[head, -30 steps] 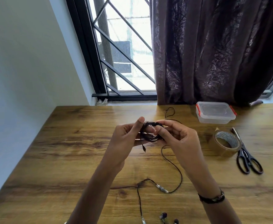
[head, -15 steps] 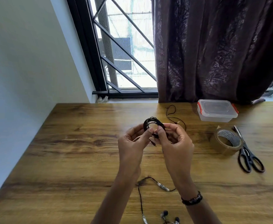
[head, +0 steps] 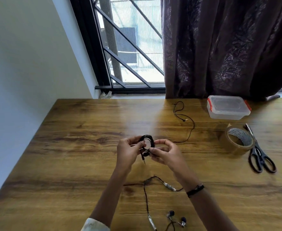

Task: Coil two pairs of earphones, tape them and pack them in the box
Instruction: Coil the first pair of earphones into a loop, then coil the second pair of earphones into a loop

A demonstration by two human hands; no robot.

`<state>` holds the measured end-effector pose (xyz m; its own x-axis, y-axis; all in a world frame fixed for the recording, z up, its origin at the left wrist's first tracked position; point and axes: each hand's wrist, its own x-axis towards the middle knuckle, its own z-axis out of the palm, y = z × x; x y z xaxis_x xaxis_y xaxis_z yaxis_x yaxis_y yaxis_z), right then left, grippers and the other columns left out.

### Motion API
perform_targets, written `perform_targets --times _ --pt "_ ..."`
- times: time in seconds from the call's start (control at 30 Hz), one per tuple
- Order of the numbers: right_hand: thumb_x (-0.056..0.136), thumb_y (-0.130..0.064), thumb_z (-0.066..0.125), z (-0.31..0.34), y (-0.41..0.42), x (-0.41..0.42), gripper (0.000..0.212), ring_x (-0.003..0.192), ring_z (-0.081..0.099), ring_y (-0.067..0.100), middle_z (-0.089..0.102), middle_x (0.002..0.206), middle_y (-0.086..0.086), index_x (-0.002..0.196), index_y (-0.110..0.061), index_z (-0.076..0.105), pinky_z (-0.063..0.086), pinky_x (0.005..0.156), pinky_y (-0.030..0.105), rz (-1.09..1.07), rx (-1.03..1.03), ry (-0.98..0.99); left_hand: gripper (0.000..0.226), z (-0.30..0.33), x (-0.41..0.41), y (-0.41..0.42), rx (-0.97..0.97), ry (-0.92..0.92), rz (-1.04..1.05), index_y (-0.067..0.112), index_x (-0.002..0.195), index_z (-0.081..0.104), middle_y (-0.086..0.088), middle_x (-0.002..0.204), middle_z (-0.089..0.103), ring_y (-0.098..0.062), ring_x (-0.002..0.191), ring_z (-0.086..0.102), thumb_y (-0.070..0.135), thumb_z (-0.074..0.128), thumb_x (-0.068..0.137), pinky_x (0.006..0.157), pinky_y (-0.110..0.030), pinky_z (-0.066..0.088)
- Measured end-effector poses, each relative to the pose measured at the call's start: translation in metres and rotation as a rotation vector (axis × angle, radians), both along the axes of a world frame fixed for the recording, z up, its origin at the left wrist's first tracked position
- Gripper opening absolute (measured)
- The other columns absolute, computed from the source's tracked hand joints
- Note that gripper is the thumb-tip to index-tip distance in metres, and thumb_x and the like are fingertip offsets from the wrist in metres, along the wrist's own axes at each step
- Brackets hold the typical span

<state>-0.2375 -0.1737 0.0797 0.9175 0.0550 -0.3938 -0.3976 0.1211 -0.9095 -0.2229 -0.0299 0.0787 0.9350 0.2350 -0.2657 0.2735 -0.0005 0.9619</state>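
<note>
Single view from the camera on my head, facing forward and steeply down over the counter [head: 70, 164], near enough to fill the lower frame, window [head: 136, 47] beyond.

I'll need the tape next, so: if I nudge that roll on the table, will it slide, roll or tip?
The tape roll lies flat on its side on the table, so it would probably slide rather than roll. It looks low and wide, hence unlikely to tip. Being hollow, it is probably light.

Second earphones' cable [head: 146, 199] is cut off at the bottom edge.
</note>
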Motion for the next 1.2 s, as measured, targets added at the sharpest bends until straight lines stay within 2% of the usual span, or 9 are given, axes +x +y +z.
perform_targets --times 0.13,0.33,0.43,0.6,0.7,0.83,0.93,1.03,1.2 --pt "0.081 -0.002 0.074 -0.031 0.011 0.011 0.029 0.077 0.073 0.023 0.073 0.086 0.015 0.105 -0.003 0.059 0.060 0.078 0.038 0.040 -0.057 0.063 0.020 -0.035 0.012 0.009 0.272 0.001 -0.032 0.006 0.098 0.075 -0.011 0.090 0.075 -0.021 0.084 0.072 0.000 0.072 0.078 0.079 -0.040 0.059" --pt "0.080 -0.004 0.076 -0.067 0.024 0.029 0.021 0.078 0.073 0.025 0.070 0.094 0.019 0.090 -0.011 0.059 0.060 0.075 0.037 0.081 -0.191 0.082 0.022 -0.053 0.021 0.012 0.531 0.012 -0.065 0.003 0.101 0.074 -0.013 0.097 0.074 -0.016 0.086 0.069 -0.002 0.068 0.080 0.071 -0.012 0.047" --pt "0.082 -0.015 0.075 -0.069 0.028 0.031 0.016 0.074 0.073 0.017 0.072 0.085 0.006 0.090 -0.016 0.062 0.062 0.073 0.039 0.121 -0.441 -0.002 0.022 -0.055 0.023 0.012 0.598 -0.006 -0.073 0.004 0.101 0.074 -0.012 0.098 0.074 -0.015 0.085 0.068 -0.002 0.065 0.082 0.073 -0.016 0.048" --pt "0.086 -0.030 0.069 -0.058 0.033 0.031 0.022 0.085 0.066 0.012 0.071 0.094 -0.001 0.103 -0.015 0.068 0.051 0.069 0.021 0.182 -0.863 -0.202 0.023 -0.062 0.025 0.011 0.756 -0.036 -0.071 0.011 0.106 0.073 -0.009 0.102 0.067 -0.023 0.095 0.063 0.005 0.064 0.085 0.084 -0.028 0.049" --pt "0.086 -0.032 0.069 -0.058 0.032 0.032 0.020 0.081 0.063 0.010 0.070 0.093 -0.002 0.099 -0.017 0.068 0.045 0.064 0.016 0.188 -0.888 -0.238 0.023 -0.066 0.026 0.013 0.806 -0.044 -0.071 0.012 0.108 0.072 -0.008 0.100 0.065 -0.025 0.098 0.058 0.010 0.065 0.086 0.085 -0.033 0.049" --pt "0.087 -0.036 0.069 -0.060 0.027 0.033 0.022 0.078 0.061 0.007 0.069 0.090 -0.003 0.098 -0.017 0.068 0.041 0.058 0.011 0.192 -0.833 -0.237 0.025 -0.071 0.026 0.016 0.788 -0.053 -0.069 0.010 0.111 0.071 -0.008 0.099 0.064 -0.025 0.098 0.059 0.012 0.066 0.087 0.080 -0.026 0.045" --pt "0.090 -0.038 0.065 -0.061 0.021 0.033 0.024 0.080 0.061 0.008 0.069 0.091 -0.003 0.099 -0.016 0.067 0.048 0.063 0.015 0.211 -0.791 -0.226 0.029 -0.071 0.022 0.018 0.749 -0.099 -0.073 0.009 0.115 0.068 -0.004 0.096 0.063 -0.022 0.094 0.060 0.013 0.068 0.087 0.074 -0.019 0.041" --pt "0.092 -0.035 0.064 -0.065 0.012 0.031 0.023 0.084 0.063 0.010 0.069 0.094 -0.001 0.101 -0.014 0.067 0.054 0.073 0.023 0.212 -0.763 -0.234 0.033 -0.070 0.013 0.021 0.715 -0.171 -0.052 0.011 0.119 0.066 -0.002 0.100 0.062 -0.020 0.096 0.059 0.013 0.069 0.086 0.079 -0.027 0.049" --pt "0.093 -0.023 0.063 -0.068 -0.011 0.018 0.012 0.085 0.062 0.006 0.066 0.095 -0.005 0.102 -0.016 0.066 0.047 0.068 0.009 0.217 -0.763 -0.328 0.039 -0.065 -0.012 0.023 0.707 -0.289 -0.053 0.016 0.123 0.063 0.005 0.102 0.059 -0.018 0.095 0.060 0.010 0.068 0.085 0.078 -0.032 0.057"
